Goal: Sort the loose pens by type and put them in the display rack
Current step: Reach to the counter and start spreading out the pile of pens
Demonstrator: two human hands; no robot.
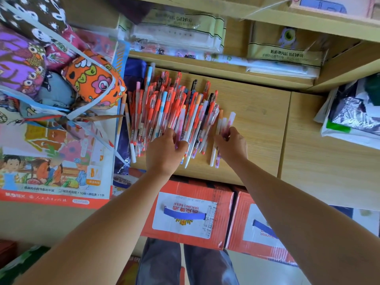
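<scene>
The pile of pens lies fanned out on the wooden shelf, mostly orange ones with pale and dark ones mixed in. We curl our left hand round the near ends of the pile, fingers bent. Our right hand pinches a few pale pens at the pile's right edge.

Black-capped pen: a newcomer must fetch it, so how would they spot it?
On the wooden desk lies a pile of mostly red gel pens. At the pile's far edge, right of centre, the black-capped pen sticks out, dark among red caps.
</scene>
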